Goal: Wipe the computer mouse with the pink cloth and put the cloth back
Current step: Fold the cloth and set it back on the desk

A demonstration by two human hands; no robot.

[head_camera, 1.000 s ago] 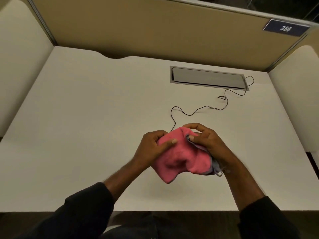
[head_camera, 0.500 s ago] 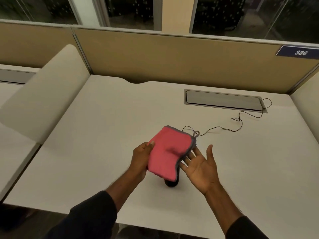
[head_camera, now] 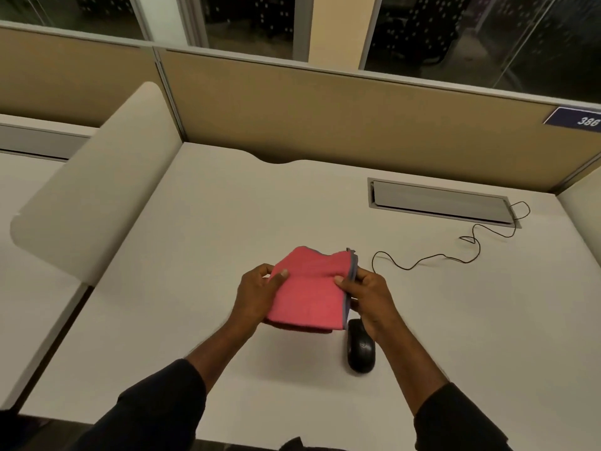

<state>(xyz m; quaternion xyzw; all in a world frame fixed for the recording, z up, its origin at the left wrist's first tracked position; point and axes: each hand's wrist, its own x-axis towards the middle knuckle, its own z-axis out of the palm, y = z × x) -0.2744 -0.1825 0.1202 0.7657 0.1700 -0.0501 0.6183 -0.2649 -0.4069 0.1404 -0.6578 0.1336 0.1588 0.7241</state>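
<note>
The pink cloth (head_camera: 310,289), folded with a grey hem along its right edge, is held flat above the white desk (head_camera: 195,255). My left hand (head_camera: 258,296) grips its left side, thumb on top. My right hand (head_camera: 369,297) pinches the right edge at the hem. The black computer mouse (head_camera: 361,349) lies on the desk below my right hand, apart from the cloth. Its thin black cable (head_camera: 432,257) winds back to the right.
A grey cable hatch (head_camera: 439,203) is set into the desk at the back right. Tan partition walls (head_camera: 325,118) close off the back, and a rounded cream divider (head_camera: 97,196) stands on the left. A label reading 386 (head_camera: 582,120) is at the far right.
The mouse left the cloth and now lies on the desk. My right hand, open half a second ago, has closed on the cloth's right edge; the cloth is flatter.
</note>
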